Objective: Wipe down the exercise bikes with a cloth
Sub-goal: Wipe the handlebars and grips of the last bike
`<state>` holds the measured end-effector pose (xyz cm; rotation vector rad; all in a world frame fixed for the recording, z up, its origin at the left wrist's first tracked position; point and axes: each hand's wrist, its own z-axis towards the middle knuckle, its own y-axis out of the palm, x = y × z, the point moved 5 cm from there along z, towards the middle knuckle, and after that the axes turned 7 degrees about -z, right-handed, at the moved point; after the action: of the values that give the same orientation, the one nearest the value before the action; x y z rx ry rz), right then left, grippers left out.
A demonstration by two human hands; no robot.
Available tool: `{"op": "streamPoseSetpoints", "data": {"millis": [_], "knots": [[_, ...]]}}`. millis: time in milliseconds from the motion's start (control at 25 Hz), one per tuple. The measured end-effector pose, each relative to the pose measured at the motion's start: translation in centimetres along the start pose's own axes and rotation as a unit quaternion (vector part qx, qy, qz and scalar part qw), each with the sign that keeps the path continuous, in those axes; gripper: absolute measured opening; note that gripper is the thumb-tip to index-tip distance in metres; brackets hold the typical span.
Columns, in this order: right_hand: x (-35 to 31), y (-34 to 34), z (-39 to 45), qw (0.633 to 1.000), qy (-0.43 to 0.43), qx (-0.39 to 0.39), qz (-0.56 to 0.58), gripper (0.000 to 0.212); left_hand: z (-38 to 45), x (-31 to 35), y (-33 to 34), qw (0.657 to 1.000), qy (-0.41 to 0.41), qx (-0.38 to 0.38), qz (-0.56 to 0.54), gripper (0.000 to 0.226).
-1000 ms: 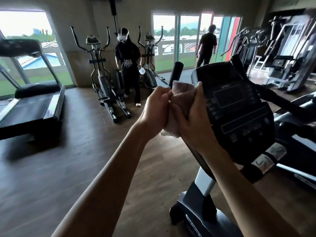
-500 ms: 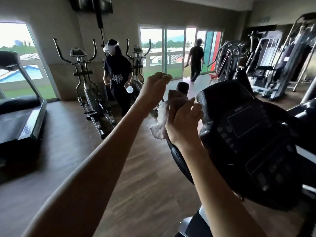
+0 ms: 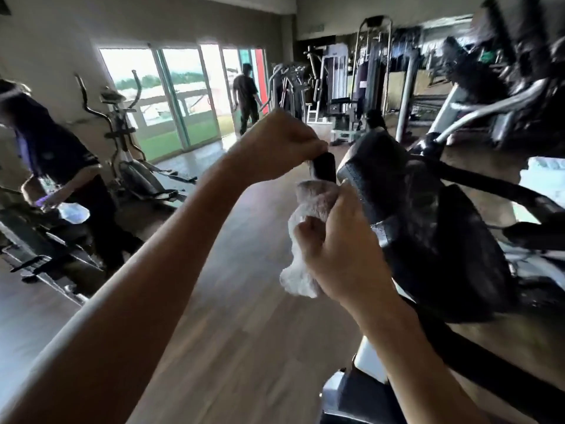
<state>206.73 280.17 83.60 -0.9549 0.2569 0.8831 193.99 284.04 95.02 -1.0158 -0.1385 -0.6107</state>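
The left hand (image 3: pixel 281 142) is reaching out at the top end of a black handlebar grip (image 3: pixel 324 168) of the exercise bike (image 3: pixel 434 234). Its fingers are curled over the tip of the grip and are closing on it from above. The right hand (image 3: pixel 342 252) is lower, just under the grip, and it is gripping a white cloth (image 3: pixel 305 240) in a bunch. The cloth is wrapping around the bar below the grip, and its loose end is hanging down under the hand. The black console (image 3: pixel 385 179) of the bike is standing just to the right of both hands, touching the right hand's knuckles or very near them; I cannot tell which.

On the left, a person in dark clothes (image 3: pixel 55 166) is bending over another machine, holding a pale object. Behind stands an elliptical trainer (image 3: pixel 128 154), and farther back a second person (image 3: pixel 246 99) is standing beside the glass doors (image 3: pixel 180 96). The floor (image 3: pixel 214 316) is of wood planks.
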Motion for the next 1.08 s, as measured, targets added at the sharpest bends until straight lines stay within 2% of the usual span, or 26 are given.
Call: {"op": "streamPoseSetpoints", "data": {"millis": [160,280,400,560,720,880,1040,1080], "knots": [[-1.3,0.1,0.3,0.995,0.067,0.034,-0.062,0.078,-0.1,-0.4,0.5,0.999,0.022,0.012,-0.027,0.037],[-1.0,0.5,0.0,0.996,0.053,0.057,-0.037,0.078,-0.5,-0.6,0.4,0.998,0.017,0.015,-0.053,0.035],[-0.4,-0.1,0.1,0.998,0.036,0.042,0.040,0.068,-0.8,-0.6,0.5,0.997,0.002,0.016,-0.074,0.034],[0.7,-3.0,-0.3,0.991,0.052,0.038,0.113,0.042,-1.0,-1.1,0.5,0.992,-0.011,0.022,-0.123,0.039],[1.6,-6.8,0.4,0.992,0.048,0.094,0.064,0.048,-0.3,-1.4,0.4,0.990,0.000,0.003,-0.143,0.037],[-0.5,-4.3,1.2,0.996,0.022,0.084,-0.004,0.065,1.1,-2.1,0.2,0.987,0.050,-0.041,-0.144,0.038],[-1.9,-2.4,0.4,0.962,0.018,0.267,-0.049,0.062,1.9,-3.3,0.0,0.975,0.097,-0.099,-0.172,0.018],[-2.1,-2.4,0.2,0.955,0.019,0.288,-0.073,0.059,1.9,-3.6,0.0,0.970,0.111,-0.107,-0.188,0.016]]}}
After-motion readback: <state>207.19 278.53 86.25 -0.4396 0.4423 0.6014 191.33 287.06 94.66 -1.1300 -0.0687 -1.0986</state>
